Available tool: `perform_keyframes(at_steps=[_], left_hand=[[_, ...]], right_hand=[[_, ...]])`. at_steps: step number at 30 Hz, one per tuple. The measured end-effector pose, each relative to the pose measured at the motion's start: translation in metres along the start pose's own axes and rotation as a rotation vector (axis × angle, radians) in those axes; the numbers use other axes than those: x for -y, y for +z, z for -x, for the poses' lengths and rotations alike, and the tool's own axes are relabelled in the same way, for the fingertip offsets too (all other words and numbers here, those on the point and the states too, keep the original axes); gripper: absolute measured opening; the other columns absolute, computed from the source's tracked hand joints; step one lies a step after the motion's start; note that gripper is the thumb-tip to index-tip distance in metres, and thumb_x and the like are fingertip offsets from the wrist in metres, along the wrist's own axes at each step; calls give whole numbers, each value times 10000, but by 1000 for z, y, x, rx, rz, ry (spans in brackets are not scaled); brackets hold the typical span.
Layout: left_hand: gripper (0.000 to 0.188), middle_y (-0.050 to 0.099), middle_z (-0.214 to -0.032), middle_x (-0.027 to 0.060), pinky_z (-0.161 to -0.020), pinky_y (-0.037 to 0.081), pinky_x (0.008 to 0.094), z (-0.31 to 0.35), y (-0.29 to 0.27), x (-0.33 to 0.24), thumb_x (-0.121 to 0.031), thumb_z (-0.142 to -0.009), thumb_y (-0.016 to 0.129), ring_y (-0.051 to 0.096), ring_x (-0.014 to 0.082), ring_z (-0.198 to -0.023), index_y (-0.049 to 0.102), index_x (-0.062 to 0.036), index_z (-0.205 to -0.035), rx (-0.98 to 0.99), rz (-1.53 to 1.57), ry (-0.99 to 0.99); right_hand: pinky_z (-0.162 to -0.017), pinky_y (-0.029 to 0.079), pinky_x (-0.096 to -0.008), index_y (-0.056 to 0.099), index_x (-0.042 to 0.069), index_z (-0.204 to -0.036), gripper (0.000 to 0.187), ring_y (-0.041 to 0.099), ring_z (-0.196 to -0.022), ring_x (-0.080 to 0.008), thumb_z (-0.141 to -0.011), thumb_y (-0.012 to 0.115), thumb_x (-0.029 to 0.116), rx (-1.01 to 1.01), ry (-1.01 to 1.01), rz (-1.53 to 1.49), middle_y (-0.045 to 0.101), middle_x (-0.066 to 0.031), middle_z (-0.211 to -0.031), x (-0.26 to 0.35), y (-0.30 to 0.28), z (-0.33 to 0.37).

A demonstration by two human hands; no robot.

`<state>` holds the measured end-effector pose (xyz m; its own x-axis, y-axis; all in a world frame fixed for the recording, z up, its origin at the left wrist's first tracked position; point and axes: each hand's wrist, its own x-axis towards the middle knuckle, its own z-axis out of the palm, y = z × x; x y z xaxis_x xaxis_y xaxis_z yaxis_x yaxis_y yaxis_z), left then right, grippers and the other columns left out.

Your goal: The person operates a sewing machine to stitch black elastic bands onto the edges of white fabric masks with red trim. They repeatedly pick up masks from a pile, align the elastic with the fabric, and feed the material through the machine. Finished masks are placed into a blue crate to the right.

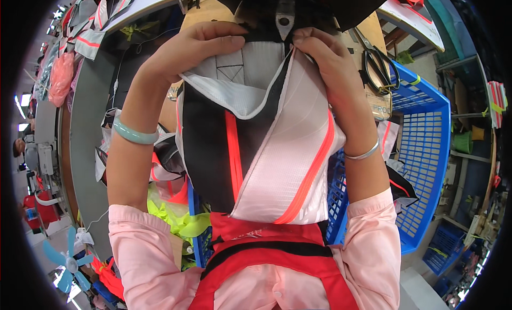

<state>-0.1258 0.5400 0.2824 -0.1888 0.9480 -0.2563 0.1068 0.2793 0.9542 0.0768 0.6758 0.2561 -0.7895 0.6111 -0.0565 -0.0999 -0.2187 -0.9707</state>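
A half-sewn bag [256, 139] of black and pale grey fabric with bright red-orange strips hangs in front of me, its top end under the dark sewing machine [312, 17]. My left hand [210, 46] pinches the bag's upper edge on the left, thumb on top. On the right, next to the machine's metal part [285, 22], my right hand [322, 54] grips the other side of that edge between thumb and fingers. Between the hands the bag's mouth sags, showing its light lining with a stitched crossed square. The fingertips nearest the machine are partly hidden.
Black-handled scissors [377, 70] lie on the table to the right. A large blue plastic basket [426, 145] stands beside my right arm, with more fabric pieces in it. Yellow-green fabric [178, 219] is heaped by my left elbow. A blue fan [69, 263] is at lower left.
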Motion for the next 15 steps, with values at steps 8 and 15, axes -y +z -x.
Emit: perform_keyframes(at_steps=[8,15], left_hand=[[332,629,-949,-11,-795,465,214,11,2,0,-176,-891,626,560,37,-854,577,7,-1164,39,-206,15],[319,502,-693,-47,-582,363,209,33,39,13,-192,-901,601,421,33,-652,499,-26,-1153,342,-491,-136]], right_hand=[[-687,437,-207,664,9,-903,218,565,-735,-77,-881,597,215,-15,-155,376,631,0,-778,10,-11,12],[-707,474,-288,656,-12,-917,233,618,-762,-183,-853,608,207,284,-86,595,653,-125,-809,4,-20,85]])
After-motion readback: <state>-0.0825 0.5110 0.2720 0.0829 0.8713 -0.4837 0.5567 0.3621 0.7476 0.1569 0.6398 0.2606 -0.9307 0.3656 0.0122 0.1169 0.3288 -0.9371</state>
